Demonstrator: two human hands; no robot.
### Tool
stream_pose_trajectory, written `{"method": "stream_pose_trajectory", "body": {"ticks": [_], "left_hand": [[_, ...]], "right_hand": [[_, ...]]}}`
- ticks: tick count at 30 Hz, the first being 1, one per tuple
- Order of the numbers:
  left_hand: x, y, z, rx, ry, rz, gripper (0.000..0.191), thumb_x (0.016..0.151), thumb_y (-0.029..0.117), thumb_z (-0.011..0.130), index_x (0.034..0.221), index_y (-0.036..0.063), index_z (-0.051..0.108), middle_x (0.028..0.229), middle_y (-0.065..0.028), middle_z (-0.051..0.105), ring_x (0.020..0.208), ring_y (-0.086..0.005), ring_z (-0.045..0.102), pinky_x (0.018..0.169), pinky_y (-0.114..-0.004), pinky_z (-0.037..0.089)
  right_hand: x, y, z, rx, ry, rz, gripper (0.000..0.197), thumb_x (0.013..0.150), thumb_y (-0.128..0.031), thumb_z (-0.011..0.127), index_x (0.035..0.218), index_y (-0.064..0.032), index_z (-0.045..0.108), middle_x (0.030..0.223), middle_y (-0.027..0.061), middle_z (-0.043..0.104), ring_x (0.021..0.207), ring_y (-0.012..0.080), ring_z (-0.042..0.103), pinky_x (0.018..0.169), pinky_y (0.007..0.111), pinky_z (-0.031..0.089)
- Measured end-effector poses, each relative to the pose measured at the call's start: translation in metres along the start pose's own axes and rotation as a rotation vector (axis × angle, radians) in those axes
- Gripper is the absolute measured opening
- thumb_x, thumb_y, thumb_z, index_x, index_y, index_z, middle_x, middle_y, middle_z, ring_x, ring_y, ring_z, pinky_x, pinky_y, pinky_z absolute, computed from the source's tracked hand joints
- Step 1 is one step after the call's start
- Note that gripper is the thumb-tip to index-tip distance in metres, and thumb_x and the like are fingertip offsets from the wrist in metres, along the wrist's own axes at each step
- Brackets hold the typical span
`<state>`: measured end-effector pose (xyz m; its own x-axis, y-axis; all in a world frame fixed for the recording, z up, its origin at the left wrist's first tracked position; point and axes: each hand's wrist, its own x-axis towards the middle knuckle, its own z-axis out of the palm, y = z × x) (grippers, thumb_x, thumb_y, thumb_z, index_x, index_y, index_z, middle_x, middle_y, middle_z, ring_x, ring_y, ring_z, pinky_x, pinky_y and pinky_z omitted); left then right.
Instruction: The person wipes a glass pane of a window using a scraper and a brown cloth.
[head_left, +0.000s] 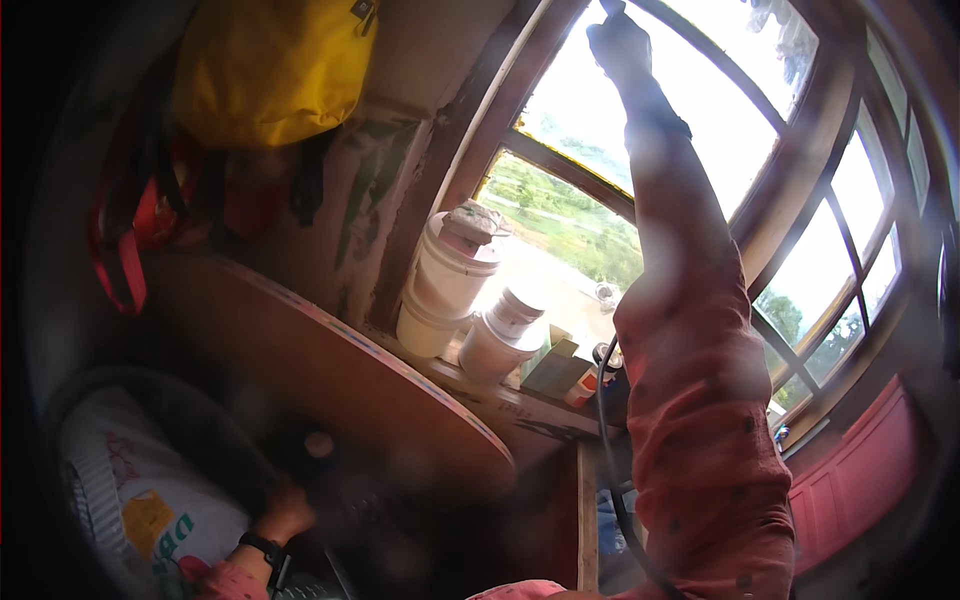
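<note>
My right arm, in a red dotted sleeve (697, 405), reaches up across a wood-framed window (551, 161). At its end my right hand (622, 49) is a dark shape against the bright glass, its fingers folded. Something dark sticks up above it at the picture's edge; whether that is a finger or a held thing is unclear. My left hand (289, 514), with a black wristwatch (262, 549), is low at the left. It is beside a dark curved thing (202, 424) and a white printed sack (142, 480). Shadow hides its fingers and anything in them.
White plastic buckets (450, 281), a smaller tub (499, 341) and an opened carton (556, 367) stand on the sill. A rounded board (337, 375) juts below. A yellow bag (277, 75) hangs upper left. A black cable (609, 450) runs beside my right arm.
</note>
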<state>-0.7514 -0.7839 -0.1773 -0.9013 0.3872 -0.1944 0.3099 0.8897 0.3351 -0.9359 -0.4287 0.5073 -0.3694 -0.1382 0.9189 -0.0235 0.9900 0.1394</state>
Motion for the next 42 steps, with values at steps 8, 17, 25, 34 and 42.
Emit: {"method": "stream_pose_trajectory", "body": {"ticks": [8, 17, 25, 34, 42], "left_hand": [[0.001, -0.002, 0.002, 0.011, -0.114, 0.017, 0.041, 0.073, 0.027, 0.055, 0.096, -0.0061, 0.066, 0.112, -0.0315, 0.055, 0.115, -0.0421, 0.046, 0.102, -0.045, 0.034], [-0.004, -0.008, -0.001, -0.002, 0.008, 0.024, 0.033, 0.072, 0.022, 0.055, 0.086, -0.0047, 0.068, 0.099, -0.0276, 0.063, 0.113, -0.0423, 0.048, 0.102, -0.045, 0.036], [-0.004, 0.008, -0.017, 0.084, 0.030, 0.060, 0.031, 0.072, 0.020, 0.056, 0.090, 0.0003, 0.071, 0.113, -0.0235, 0.059, 0.114, -0.0370, 0.050, 0.099, -0.042, 0.039], [-0.008, 0.018, -0.024, -0.134, -0.005, -0.051, 0.036, 0.070, 0.023, 0.058, 0.092, -0.0040, 0.068, 0.116, -0.0321, 0.052, 0.114, -0.0418, 0.048, 0.099, -0.046, 0.039], [-0.016, 0.015, -0.040, -0.066, -0.052, -0.054, 0.035, 0.072, 0.022, 0.058, 0.094, -0.0025, 0.068, 0.120, -0.0297, 0.051, 0.115, -0.0407, 0.049, 0.099, -0.045, 0.040]], "right_hand": [[0.012, -0.008, 0.011, -0.026, 0.093, 0.036, 0.053, 0.083, -0.023, 0.051, 0.134, -0.0130, 0.045, 0.065, 0.0058, 0.062, 0.053, 0.0145, 0.060, 0.052, 0.028, 0.053], [-0.014, -0.038, -0.004, 0.138, -0.082, 0.179, 0.054, 0.082, -0.023, 0.050, 0.133, -0.0078, 0.047, 0.065, 0.0054, 0.061, 0.049, 0.0120, 0.056, 0.048, 0.026, 0.050], [0.006, -0.013, 0.005, 0.008, -0.039, 0.137, 0.058, 0.081, -0.022, 0.053, 0.138, -0.0133, 0.041, 0.066, 0.0039, 0.061, 0.052, 0.0126, 0.058, 0.049, 0.026, 0.051], [0.014, -0.007, -0.001, -0.067, 0.071, 0.021, 0.058, 0.082, -0.021, 0.050, 0.139, -0.0144, 0.038, 0.065, 0.0031, 0.059, 0.052, 0.0121, 0.058, 0.049, 0.025, 0.051], [-0.097, -0.034, 0.015, 0.004, -0.245, 0.132, 0.063, 0.074, -0.017, 0.045, 0.129, 0.0128, 0.036, 0.087, 0.0313, 0.062, 0.089, 0.0437, 0.062, 0.082, 0.046, 0.048]]}}
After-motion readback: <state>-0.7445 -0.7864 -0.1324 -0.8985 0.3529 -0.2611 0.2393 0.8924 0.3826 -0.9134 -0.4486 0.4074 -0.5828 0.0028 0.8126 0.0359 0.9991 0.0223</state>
